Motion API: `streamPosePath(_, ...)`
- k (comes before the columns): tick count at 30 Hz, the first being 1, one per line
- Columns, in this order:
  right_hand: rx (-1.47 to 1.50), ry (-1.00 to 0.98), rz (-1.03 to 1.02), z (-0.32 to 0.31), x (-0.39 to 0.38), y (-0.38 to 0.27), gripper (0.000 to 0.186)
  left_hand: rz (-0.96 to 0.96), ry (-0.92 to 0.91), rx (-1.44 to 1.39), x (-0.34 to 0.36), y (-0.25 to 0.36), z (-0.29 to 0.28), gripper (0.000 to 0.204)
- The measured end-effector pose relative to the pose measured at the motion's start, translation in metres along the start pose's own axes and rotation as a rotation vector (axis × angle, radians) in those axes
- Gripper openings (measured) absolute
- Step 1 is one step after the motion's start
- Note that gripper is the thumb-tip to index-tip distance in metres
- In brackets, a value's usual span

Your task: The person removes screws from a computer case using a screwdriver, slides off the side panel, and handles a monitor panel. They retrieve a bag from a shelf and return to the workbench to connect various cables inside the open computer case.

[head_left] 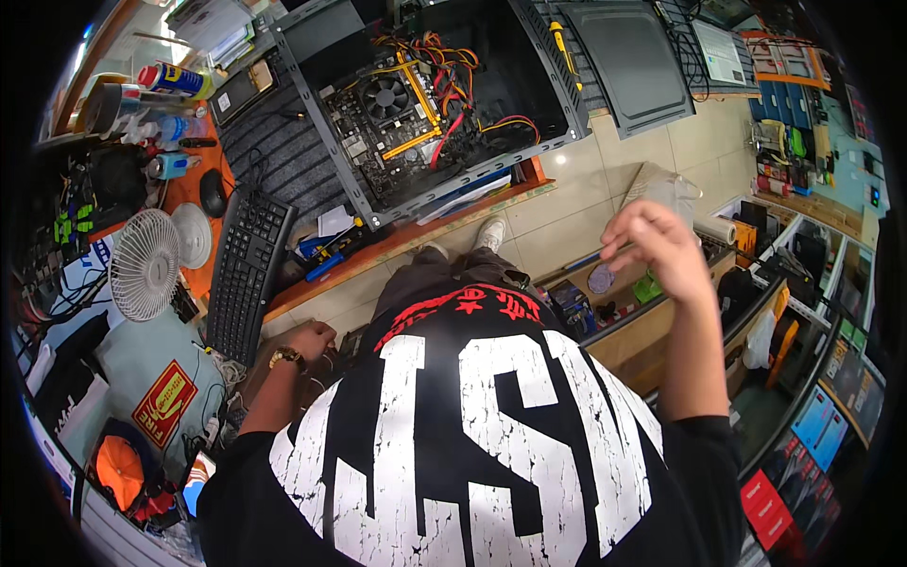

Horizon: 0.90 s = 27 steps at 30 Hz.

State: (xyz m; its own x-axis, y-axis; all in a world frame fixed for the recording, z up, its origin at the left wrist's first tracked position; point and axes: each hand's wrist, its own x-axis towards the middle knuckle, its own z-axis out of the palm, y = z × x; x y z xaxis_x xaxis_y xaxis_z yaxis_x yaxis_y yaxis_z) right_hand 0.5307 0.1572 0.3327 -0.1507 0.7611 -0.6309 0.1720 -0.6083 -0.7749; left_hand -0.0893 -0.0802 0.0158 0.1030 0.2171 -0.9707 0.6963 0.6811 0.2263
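My right hand (pixel 657 250) is raised in the air at the right, above an open wooden drawer. Its fingers are bent and apart, with nothing in them. Down at the left, next to the keyboard (pixel 248 274), hangs my left hand (pixel 310 340), its fingers curled in and no object showing in them. A gold-coloured watch (pixel 285 357) is on that wrist. Ahead, on the bench, lies an open black computer case (pixel 373 213). Inside it are a motherboard (pixel 354 146), a cooling fan (pixel 385 97) and red, yellow and black cables (pixel 460 80). Neither hand touches the case.
A yellow screwdriver (pixel 558 40) lies by the case's right side, near a dark side panel (pixel 631 66). At left are a mouse (pixel 213 194), a white desk fan (pixel 145 265) and a spray can (pixel 177 80). A blue-handled tool (pixel 324 266) lies at the bench edge.
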Motion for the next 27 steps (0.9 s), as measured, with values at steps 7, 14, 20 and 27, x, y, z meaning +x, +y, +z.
streamPosePath(7, -0.772, 0.139, 0.477, -0.082, -0.040, 0.295, 0.038, 0.349, -0.020, 0.428, 0.012, -0.005, -0.021, 0.030)
streamPosePath(14, -0.540, 0.119, 0.822, -0.091, -0.078, 0.286, 0.041, 0.270, 0.018, 0.298, -0.019, 0.028, -0.022, 0.029)
streamPosePath(20, -0.649, 0.172, 0.587, -0.175, -0.010, 0.239, 0.041, 0.137, 0.048, 0.132, -0.061, 0.070, -0.013, 0.033)
streamPosePath(27, -0.853, 0.150, 0.194, -0.263, 0.105, 0.149, 0.035, 0.102, 0.211, 0.262, -0.084, 0.160, 0.008, 0.031)
